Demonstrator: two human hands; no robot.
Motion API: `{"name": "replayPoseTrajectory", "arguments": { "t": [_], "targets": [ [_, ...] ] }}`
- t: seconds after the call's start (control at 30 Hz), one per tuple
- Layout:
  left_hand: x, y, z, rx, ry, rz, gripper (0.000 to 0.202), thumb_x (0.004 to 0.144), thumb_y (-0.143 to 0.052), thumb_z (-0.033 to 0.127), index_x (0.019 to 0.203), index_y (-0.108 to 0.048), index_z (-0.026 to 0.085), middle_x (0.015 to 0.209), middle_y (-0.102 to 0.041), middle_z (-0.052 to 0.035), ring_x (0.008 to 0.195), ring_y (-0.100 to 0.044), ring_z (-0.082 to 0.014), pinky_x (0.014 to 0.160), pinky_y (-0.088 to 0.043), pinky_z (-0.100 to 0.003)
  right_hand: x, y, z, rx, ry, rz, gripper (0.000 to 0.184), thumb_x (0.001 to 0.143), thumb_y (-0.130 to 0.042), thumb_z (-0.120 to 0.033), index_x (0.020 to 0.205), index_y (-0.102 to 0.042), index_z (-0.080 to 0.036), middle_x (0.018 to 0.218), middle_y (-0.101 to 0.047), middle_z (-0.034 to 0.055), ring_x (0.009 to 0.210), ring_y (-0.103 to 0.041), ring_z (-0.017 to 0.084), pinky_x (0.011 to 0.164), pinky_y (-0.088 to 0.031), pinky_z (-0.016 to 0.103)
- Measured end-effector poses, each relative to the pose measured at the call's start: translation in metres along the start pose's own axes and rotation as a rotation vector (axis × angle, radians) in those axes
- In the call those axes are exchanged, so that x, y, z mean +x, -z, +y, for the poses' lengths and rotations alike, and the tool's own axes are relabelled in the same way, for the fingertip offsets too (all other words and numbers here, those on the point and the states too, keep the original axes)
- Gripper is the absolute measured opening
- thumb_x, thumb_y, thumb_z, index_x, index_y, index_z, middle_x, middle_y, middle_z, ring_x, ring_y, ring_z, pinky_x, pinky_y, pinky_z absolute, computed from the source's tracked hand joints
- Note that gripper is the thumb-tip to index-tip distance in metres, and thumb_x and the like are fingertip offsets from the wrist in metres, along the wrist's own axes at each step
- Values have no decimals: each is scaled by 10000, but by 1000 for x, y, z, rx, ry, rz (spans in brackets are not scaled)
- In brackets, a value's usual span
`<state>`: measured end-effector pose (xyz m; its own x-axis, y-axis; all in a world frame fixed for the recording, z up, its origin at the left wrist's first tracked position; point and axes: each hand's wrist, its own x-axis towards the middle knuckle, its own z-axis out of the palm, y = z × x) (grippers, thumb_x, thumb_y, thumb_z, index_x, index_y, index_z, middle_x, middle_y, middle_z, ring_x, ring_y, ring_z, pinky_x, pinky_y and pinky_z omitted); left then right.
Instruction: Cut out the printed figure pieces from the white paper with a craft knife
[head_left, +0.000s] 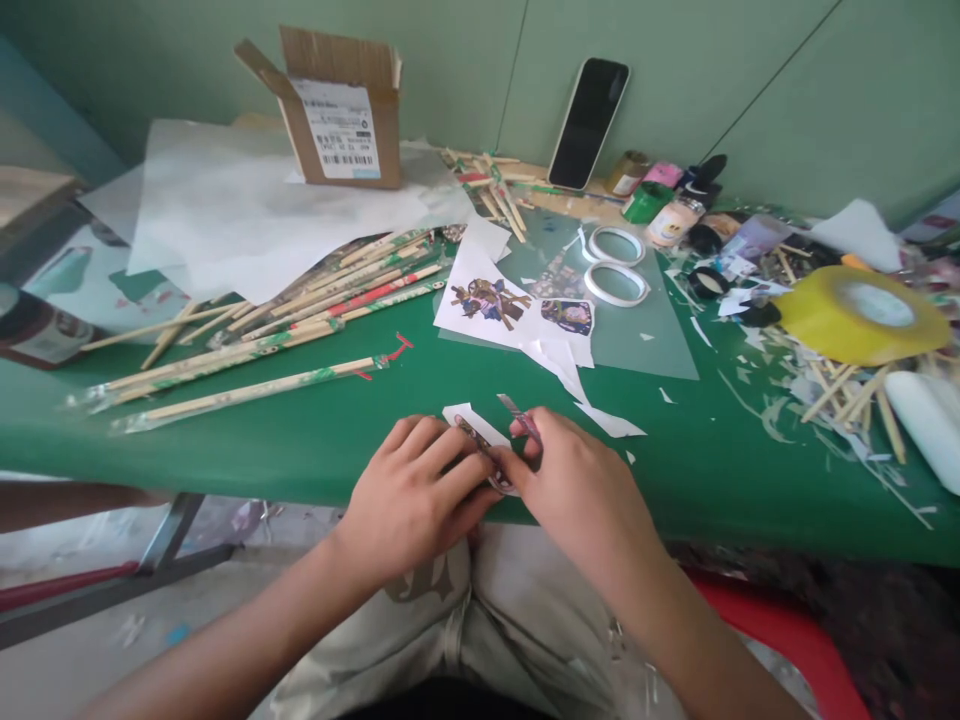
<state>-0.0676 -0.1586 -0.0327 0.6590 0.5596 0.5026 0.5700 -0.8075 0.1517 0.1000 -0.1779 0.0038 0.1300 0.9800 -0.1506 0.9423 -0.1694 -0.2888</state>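
At the table's near edge, a small printed paper piece [480,432] with a white margin lies under my fingers. My left hand [420,490] presses and pinches it from the left, fingers bent over it, thumb and index near its lower end. My right hand [574,475] is closed, holding a slim, flat, grey-purple strip [521,418] between thumb and fingers; its kind is not clear. The right thumb tip meets the paper beside the left fingertips. Just beyond lies a white sheet [487,300] with colourful printed figures, and a white paper scrap [611,420] lies to the right.
Wrapped chopsticks [337,290] lie at left, behind them a cardboard box [341,110]. Two white tape rolls [616,285] are beyond the sheet. A phone [589,125] leans on the wall. Yellow tape [817,315], paint jars [649,200] and scraps crowd the right.
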Motion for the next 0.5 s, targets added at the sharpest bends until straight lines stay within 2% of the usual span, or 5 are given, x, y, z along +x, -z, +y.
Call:
{"name": "replayPoseTrajectory", "arguments": {
  "t": [0.1, 0.2, 0.27, 0.4, 0.5],
  "targets": [
    [-3, 3, 0, -5, 66, -3, 243, 943, -541, 433, 939, -603, 197, 948, -670, -55, 851, -567, -209, 767, -445, -366, -3, 0, -4, 7, -19, 4, 81, 901, -590, -283, 899, -620, -207, 899, -673, 34, 737, -654, 188, 560, -336, 283],
    [-1, 6, -5, 84, 278, -19, 449, 928, -527, 511, 1186, -570, 146, 1115, -632, -135, 943, -564, -269, 777, -448, -413, -6, -3, -5, 1, -3, 22, 93, 903, -573, -270, 861, -625, -206, 904, -654, 32, 690, -634, 164, 542, -322, 285],
    [4, 6, -10, 154, 391, -50, 469, 912, -565, 467, 1263, -561, 156, 1187, -606, -151, 1013, -549, -316, 800, -446, -452, -7, -5, -6, 0, 14, 40, 110, 909, -559, -268, 847, -625, -206, 904, -651, 31, 684, -627, 156, 534, -322, 285],
    [15, 5, -18, 142, 367, -103, 284, 849, -657, 401, 1094, -664, 258, 1160, -623, -80, 1040, -543, -309, 829, -449, -451, -5, -7, -5, 28, 39, 91, 125, 908, -583, -307, 980, -627, -216, 917, -669, 23, 766, -642, 162, 547, -351, 275],
    [18, 6, -18, 134, 349, -93, 262, 840, -670, 378, 1069, -663, 251, 1127, -646, -61, 997, -560, -277, 806, -457, -424, 0, -7, -6, 24, 62, 103, 137, 937, -544, -315, 990, -629, -220, 946, -675, 21, 782, -639, 159, 539, -332, 277]
  ]
}}
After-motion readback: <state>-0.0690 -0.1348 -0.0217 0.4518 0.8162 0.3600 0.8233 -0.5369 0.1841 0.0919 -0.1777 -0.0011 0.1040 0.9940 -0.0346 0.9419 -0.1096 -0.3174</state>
